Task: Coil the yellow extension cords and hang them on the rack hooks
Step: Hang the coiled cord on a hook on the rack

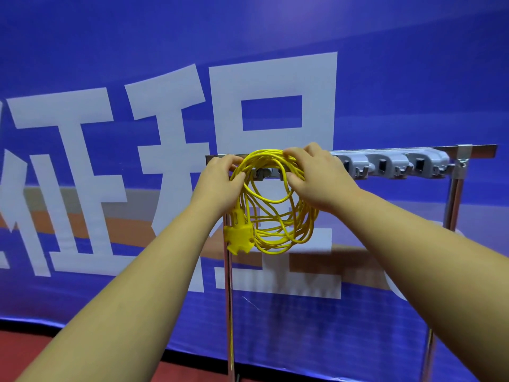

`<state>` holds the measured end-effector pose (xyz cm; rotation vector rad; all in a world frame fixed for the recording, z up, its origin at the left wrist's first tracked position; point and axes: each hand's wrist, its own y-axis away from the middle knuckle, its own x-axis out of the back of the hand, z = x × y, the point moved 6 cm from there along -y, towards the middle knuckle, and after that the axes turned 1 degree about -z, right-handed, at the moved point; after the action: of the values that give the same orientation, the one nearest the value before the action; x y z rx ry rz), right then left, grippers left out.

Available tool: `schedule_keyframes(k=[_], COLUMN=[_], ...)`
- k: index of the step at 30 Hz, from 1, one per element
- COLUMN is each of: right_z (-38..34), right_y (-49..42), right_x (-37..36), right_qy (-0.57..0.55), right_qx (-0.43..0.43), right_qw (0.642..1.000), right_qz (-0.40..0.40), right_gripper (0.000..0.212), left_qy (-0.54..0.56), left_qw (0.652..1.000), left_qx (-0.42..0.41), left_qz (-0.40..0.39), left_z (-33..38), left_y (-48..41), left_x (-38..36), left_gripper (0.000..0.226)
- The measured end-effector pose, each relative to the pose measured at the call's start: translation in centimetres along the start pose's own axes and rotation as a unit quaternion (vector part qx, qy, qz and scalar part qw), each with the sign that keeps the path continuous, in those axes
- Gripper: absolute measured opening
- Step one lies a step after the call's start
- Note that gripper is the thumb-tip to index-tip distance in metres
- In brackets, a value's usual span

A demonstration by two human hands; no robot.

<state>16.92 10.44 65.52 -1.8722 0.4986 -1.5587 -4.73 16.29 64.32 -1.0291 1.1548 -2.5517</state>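
Cord coil (pixel 275 244) — rack's (pixel 480 148) left end

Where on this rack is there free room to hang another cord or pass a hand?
Free: the three grey holders between the right hand and the right post, and the gap under them. Crowded: the left rail end, where the left hand and right hand grip the yellow coil.

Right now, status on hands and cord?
Left hand, right hand both grip yellow cord coil at left end of rack. Grey holders rightward bare. Nothing blocking.
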Motion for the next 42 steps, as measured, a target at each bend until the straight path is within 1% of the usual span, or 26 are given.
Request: schedule_keyframes(k=[4, 8, 10, 16, 20, 24, 26, 28, 32, 35, 37, 39, 42], right_z=[-0.2, -0.3, -0.4, 0.0, 0.4, 0.7, 0.9, 1.0, 0.4, 0.3, 0.6, 0.9, 1.1], right_y=[0.1, 0.2, 0.2, -0.1, -0.5, -0.6, -0.5, -0.2, 0.5, 1.3, 1.8, 2.1, 2.3], right_x=[-0.1, 0.1, 0.1, 0.3, 0.6, 1.5, 1.6, 1.7, 1.6, 1.7, 1.7, 1.6, 1.7], right_qy=[0.004, -0.004, -0.006, 0.000, -0.024, -0.031, -0.042, -0.026, 0.023, 0.013, -0.006, -0.021, -0.040], right_qx=[0.003, 0.002, 0.002, -0.027, -0.051, -0.071, -0.071, -0.068, -0.030, 0.000, -0.006, -0.017, -0.032], right_qw=[1.000, 0.999, 0.999, 0.998, 0.996, 0.993, 0.992, 0.993, 0.995, 0.992, 0.990, 0.990, 0.988], right_qz=[0.013, 0.042, 0.050, 0.057, 0.064, 0.094, 0.090, 0.088, 0.096, 0.129, 0.141, 0.141, 0.142], right_gripper=[0.050, 0.034, 0.031, 0.025, 0.025, 0.030, 0.031, 0.034, 0.035, 0.030, 0.026, 0.024, 0.026], left_qy=[-0.015, -0.025, -0.024, -0.061, -0.053, 0.030, 0.072, 0.094, 0.084, 0.053, 0.026, 0.006, -0.020], left_qw=[1.000, 0.998, 0.997, 0.996, 0.996, 0.999, 0.997, 0.995, 0.996, 0.998, 0.999, 0.998, 0.997], left_qx=[-0.002, 0.017, 0.025, -0.006, 0.002, 0.019, 0.020, 0.013, -0.002, -0.017, -0.020, -0.026, -0.037], left_qz=[0.019, 0.058, 0.064, 0.071, 0.071, 0.039, 0.014, -0.010, -0.035, -0.025, -0.027, -0.048, -0.064], left_z=[0.1, -0.1, -0.3, 0.8, 2.3, 3.8, 3.8, 3.6, 3.4, 3.6, 3.7, 3.7, 3.5], left_y=[0.1, 0.4, 0.5, 0.4, -0.3, -0.7, -0.8, -0.7, -0.1, 0.0, 0.2, 0.2, 0.1], left_x=[-0.1, 0.0, 0.0, 0.4, 0.6, 0.0, -0.3, -0.5, -0.4, 0.0, 0.4, 0.5, 0.9], left_gripper=[0.038, 0.043, 0.043, 0.021, 0.010, 0.005, 0.008, 0.009, 0.011, 0.011, 0.011, 0.012, 0.016])
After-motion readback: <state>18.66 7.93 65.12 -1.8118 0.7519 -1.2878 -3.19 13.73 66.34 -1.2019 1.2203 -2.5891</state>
